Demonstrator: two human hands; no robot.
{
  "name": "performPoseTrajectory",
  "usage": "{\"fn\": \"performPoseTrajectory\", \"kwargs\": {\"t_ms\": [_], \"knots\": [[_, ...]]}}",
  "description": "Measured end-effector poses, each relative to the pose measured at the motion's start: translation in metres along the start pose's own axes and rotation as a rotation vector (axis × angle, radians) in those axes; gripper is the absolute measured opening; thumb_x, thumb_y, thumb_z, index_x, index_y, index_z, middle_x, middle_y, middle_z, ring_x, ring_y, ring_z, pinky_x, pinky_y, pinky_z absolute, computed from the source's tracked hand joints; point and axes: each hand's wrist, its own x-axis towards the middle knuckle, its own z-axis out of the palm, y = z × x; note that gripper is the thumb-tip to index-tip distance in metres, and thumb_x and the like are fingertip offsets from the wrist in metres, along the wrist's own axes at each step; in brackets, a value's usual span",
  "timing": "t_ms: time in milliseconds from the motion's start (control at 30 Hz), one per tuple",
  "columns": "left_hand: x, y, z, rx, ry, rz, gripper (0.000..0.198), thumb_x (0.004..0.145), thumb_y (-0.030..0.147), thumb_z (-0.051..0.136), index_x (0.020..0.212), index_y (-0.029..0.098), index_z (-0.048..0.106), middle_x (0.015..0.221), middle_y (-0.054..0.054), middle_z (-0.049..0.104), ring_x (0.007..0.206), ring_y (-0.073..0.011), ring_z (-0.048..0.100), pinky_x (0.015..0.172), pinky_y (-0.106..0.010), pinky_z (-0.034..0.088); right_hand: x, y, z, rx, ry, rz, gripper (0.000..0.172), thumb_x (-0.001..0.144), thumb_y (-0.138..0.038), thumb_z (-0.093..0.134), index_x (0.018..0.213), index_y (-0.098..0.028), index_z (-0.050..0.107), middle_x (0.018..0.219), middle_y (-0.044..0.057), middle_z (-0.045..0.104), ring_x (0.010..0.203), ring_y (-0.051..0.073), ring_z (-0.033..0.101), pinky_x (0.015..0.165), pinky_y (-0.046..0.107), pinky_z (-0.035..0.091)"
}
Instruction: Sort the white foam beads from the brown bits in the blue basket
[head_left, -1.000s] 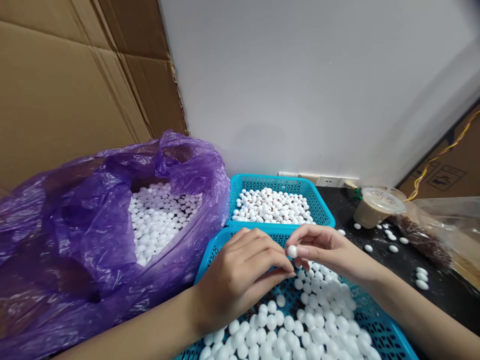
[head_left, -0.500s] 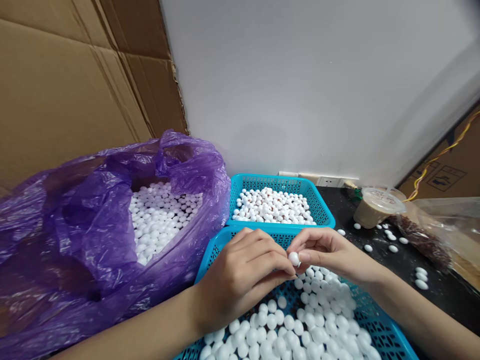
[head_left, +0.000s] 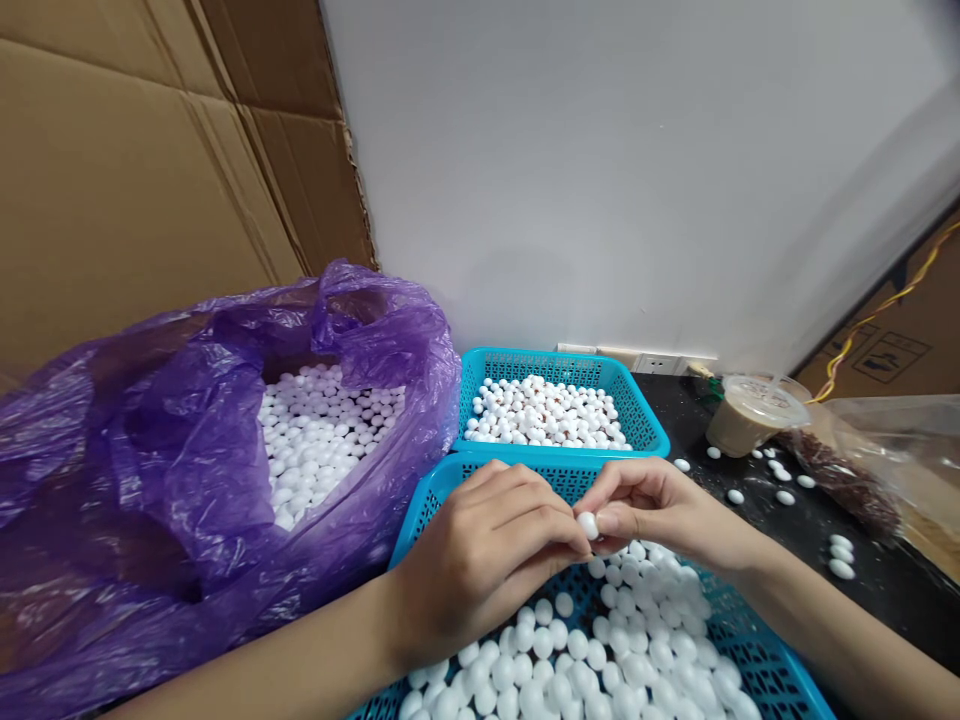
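Observation:
Above the near blue basket [head_left: 420, 500], my two hands meet around one small white ball [head_left: 588, 525]. My right hand [head_left: 649, 505] pinches it with the thumb on its right side and the index finger behind. From the left, my left hand [head_left: 487, 560] has its fingers curled together, their tips against the ball; its thumb is mostly hidden beneath. Below the hands, a pile of similar white balls [head_left: 555, 690] covers much of the basket floor.
Behind stands a second blue basket [head_left: 652, 425] of smaller-looking white balls [head_left: 544, 412]. A purple plastic bag [head_left: 187, 480] holding more balls lies left. On the black tabletop [head_left: 795, 560] are loose balls, a lidded cup [head_left: 750, 420] and a bag of brown bits [head_left: 847, 485].
The ball has turned slightly between the fingers; a small nub on its lower right no longer shows. The right thumb has shifted a little, and the hands otherwise keep their place.

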Motion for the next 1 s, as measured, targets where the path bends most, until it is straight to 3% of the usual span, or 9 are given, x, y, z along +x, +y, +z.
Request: {"fn": "performPoseTrajectory", "kwargs": {"t_ms": [433,533,767,1000], "knots": [[-0.0018,-0.0006,0.0005,-0.034,0.022,-0.009,0.002,0.084,0.017,0.057,0.084,0.017,0.059,0.076,0.001,0.063,0.071,-0.0104,0.055,0.066,-0.025,0.043,-0.0003,-0.0007,0.0020,0.013,0.009,0.029,0.009,0.073,-0.017,0.070,0.081,-0.016,0.070,0.075,0.001,0.072,0.067,0.008,0.066,0.066,0.018,0.054],[-0.0031,-0.0021,0.0004,0.000,0.040,-0.005,0.011,0.083,0.023,0.060,0.092,0.017,0.059,0.080,-0.001,0.061,0.074,-0.0111,0.055,0.069,-0.024,0.045,-0.0013,0.0007,0.0003,-0.001,-0.006,0.028,0.008,0.074,-0.016,0.070,0.081,-0.017,0.070,0.077,0.001,0.072,0.069,0.008,0.066,0.068,0.020,0.054],[-0.0033,-0.0031,0.0024,0.172,-0.031,0.078,0.021,0.090,0.027,0.047,0.107,0.019,0.057,0.086,-0.003,0.059,0.076,-0.0133,0.053,0.066,-0.026,0.043,-0.0007,0.0001,-0.0023,0.044,-0.025,0.033,0.026,0.070,-0.012,0.072,0.094,-0.017,0.065,0.075,0.000,0.071,0.067,0.009,0.067,0.064,0.019,0.053],[-0.0056,-0.0034,0.0068,0.202,-0.025,0.107,0.019,0.092,0.023,0.042,0.103,0.018,0.058,0.083,-0.003,0.059,0.074,-0.0132,0.052,0.063,-0.026,0.041,-0.0017,-0.0004,-0.0014,0.053,-0.033,0.045,0.025,0.069,-0.012,0.073,0.093,-0.016,0.064,0.073,0.000,0.071,0.065,0.008,0.066,0.063,0.018,0.053]]}}
